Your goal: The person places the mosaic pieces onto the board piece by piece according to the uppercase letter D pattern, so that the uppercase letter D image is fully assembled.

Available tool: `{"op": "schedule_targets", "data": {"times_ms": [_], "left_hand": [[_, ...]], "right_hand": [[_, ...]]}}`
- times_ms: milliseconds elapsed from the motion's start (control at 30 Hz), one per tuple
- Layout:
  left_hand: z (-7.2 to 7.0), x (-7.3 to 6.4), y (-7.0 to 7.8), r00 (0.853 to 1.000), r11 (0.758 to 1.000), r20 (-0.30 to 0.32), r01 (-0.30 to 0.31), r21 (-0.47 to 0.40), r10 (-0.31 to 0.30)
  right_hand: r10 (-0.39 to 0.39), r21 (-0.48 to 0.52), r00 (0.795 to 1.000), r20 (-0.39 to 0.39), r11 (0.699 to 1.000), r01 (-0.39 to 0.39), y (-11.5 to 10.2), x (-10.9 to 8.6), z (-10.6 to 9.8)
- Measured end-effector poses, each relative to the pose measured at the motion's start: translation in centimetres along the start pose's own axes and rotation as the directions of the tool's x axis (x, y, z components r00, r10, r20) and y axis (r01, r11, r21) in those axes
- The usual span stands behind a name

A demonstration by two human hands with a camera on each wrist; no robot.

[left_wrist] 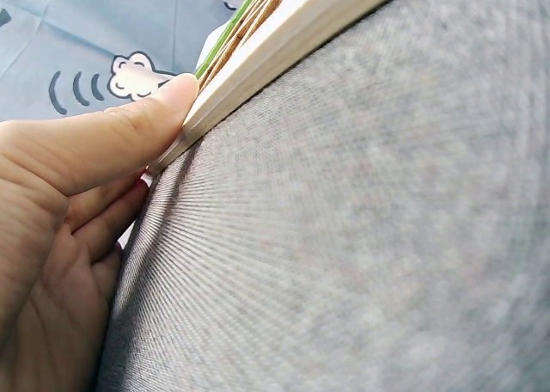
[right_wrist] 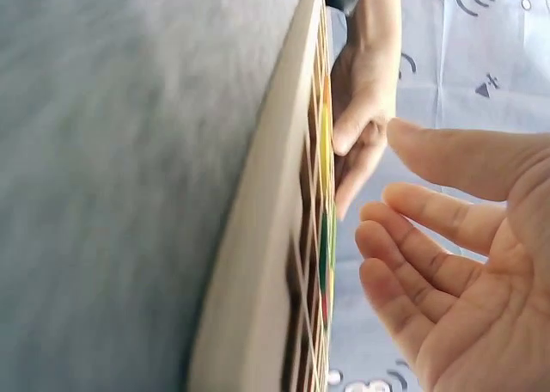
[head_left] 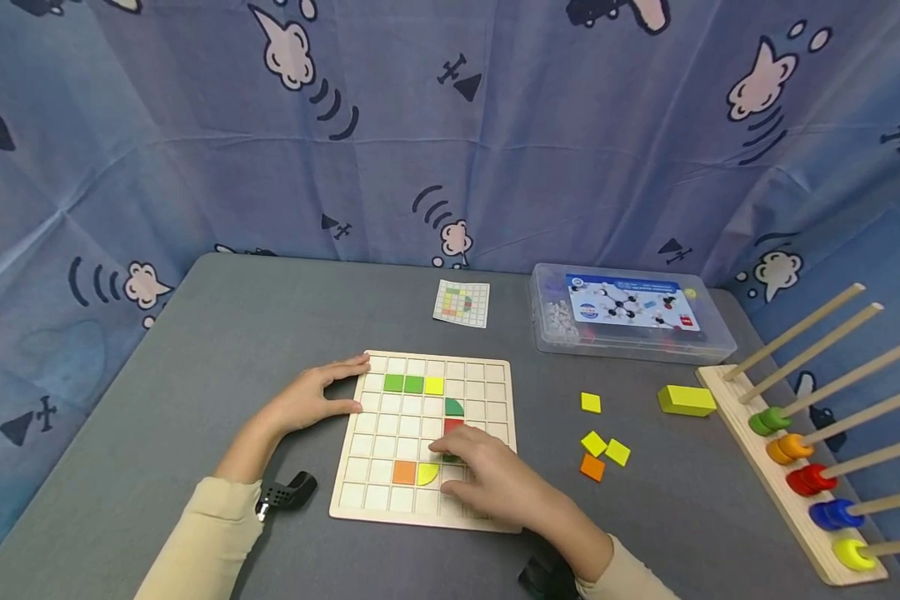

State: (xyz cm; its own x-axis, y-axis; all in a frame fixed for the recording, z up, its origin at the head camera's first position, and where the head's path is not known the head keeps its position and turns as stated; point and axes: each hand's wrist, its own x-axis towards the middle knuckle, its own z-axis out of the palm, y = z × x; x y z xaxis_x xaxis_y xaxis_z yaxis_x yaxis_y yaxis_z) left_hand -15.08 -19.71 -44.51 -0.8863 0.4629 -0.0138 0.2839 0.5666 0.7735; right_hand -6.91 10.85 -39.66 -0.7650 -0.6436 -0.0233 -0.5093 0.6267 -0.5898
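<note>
A wooden grid board [head_left: 378, 497] lies on the grey table. My left hand [head_left: 313, 398] touches its left edge with thumb and fingertips; in the left wrist view the thumb [left_wrist: 129, 138] meets the rim. Over the lower right part hovers my right hand [head_left: 491, 473], and the right wrist view shows nothing between its bent fingers and thumb. Set in the grid are two green squares [head_left: 403, 383], a yellow square [head_left: 434, 386], a green quarter-round tile [head_left: 453, 407], a red tile [head_left: 453, 425], an orange square [head_left: 404, 472] and a yellow quarter-round tile [head_left: 427, 473]. Fingers partly cover another green tile.
Right of the board lie several loose yellow tiles [head_left: 591, 402] and an orange tile [head_left: 592, 467]. Farther right are a yellow block [head_left: 686, 401] and a wooden peg stand [head_left: 746, 450] with coloured rings. A pattern card [head_left: 462, 303] and a clear plastic box [head_left: 633, 342] lie behind.
</note>
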Motion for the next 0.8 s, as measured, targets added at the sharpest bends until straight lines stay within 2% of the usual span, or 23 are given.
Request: {"op": "schedule_targets", "data": {"times_ms": [200, 367, 700, 800], "left_hand": [[0.0, 0.0, 0.0, 1.000, 1.000, -0.003, -0.002, 0.003, 0.002], [0.0, 0.0, -0.1, 1.000, 1.000, -0.003, -0.003, 0.016, 0.003], [0.0, 0.1, -0.2, 1.000, 1.000, -0.005, -0.003, 0.011, 0.003], [0.0, 0.1, -0.1, 1.000, 1.000, -0.005, -0.006, 0.010, 0.006]], "right_hand": [[0.059, 0.068, 0.997, -0.054, 0.996, -0.056, 1.6, -2.3, -1.5], [0.135, 0.047, 0.985, -0.106, 0.990, -0.131, 3.1, -4.3, -2.5], [0.299, 0.018, 0.932, -0.203, 0.953, -0.302, 5.7, -8.0, -4.3], [0.316, -0.003, 0.917, -0.243, 0.945, -0.326, 6.5, -9.0, -4.4]]}}
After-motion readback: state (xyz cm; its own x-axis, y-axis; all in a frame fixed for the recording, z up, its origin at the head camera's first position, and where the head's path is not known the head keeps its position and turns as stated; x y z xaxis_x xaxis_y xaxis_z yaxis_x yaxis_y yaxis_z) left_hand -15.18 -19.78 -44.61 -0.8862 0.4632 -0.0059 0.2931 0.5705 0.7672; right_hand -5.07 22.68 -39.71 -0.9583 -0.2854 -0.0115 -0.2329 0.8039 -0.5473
